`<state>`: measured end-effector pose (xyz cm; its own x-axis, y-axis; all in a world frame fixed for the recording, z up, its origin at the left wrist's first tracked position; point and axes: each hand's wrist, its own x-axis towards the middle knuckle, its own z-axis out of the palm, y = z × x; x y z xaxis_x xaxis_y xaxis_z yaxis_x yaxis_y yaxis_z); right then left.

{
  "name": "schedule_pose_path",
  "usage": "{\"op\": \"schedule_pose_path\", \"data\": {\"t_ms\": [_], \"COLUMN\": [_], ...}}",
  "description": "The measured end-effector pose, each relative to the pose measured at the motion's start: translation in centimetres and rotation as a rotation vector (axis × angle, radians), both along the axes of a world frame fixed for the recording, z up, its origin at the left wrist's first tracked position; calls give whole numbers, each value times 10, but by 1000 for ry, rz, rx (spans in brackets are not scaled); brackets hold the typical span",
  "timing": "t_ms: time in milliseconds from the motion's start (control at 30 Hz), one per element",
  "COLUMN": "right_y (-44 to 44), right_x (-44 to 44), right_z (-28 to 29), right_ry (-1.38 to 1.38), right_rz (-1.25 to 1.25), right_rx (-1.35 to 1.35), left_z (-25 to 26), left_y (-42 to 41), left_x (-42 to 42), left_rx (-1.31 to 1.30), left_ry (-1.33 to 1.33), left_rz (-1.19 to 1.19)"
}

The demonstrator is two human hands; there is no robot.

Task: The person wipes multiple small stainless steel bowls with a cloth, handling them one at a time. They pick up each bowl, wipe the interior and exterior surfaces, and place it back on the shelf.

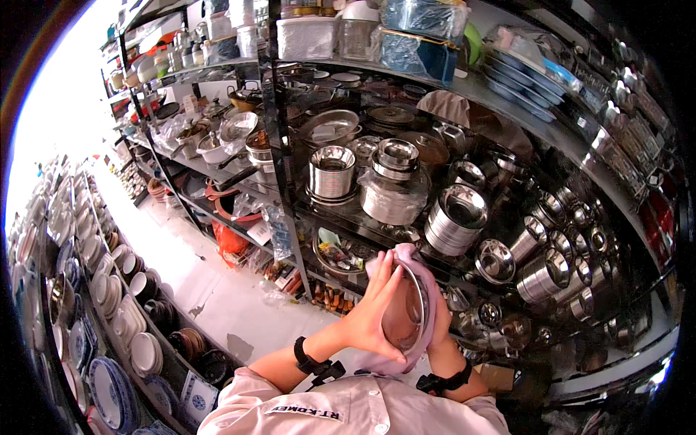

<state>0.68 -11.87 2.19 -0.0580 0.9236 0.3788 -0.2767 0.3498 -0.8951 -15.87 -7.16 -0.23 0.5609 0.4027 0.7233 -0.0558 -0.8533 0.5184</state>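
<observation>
Close in front of my chest I hold a shiny round metal bowl [403, 318], tipped up on its side. My left hand [367, 314] grips its near-left rim, thumb low and fingers stretched up along the edge. A pale pink cloth [429, 288] wraps the bowl's right side and hangs below it. My right hand [441, 322] supports the bowl from the right through the cloth; most of its fingers are hidden. Beyond my hands, a stack of steel bowls [457, 225] stands on the dark shelf [348, 215].
Shelving with steel bowls, pans and wrapped boxes [416, 54] curves ahead and right. A round tray [331, 261] of small packets lies on a lower shelf. Stacked plates [147, 353] line the left racks. A pale floor aisle [217, 288] runs between, beside a black shelf post [280, 147].
</observation>
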Motion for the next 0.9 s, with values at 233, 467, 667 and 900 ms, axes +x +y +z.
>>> {"op": "schedule_pose_path", "data": {"t_ms": [233, 467, 667, 900], "right_y": [-13, -21, -24, -19], "right_x": [0, -2, 11, 28], "right_z": [-25, -20, -10, -24], "right_ry": [393, -5, -122, 7], "right_rz": [155, 32, 12, -248], "right_rx": [-327, 82, 140, 6], "left_z": [24, 40, 62, 60], "left_y": [10, 3, -19, -16], "left_x": [-5, 0, -1, -14], "left_rx": [85, -24, 61, -89], "left_ry": [22, 103, 323, 86], "left_rz": [287, 341, 494, 208]}}
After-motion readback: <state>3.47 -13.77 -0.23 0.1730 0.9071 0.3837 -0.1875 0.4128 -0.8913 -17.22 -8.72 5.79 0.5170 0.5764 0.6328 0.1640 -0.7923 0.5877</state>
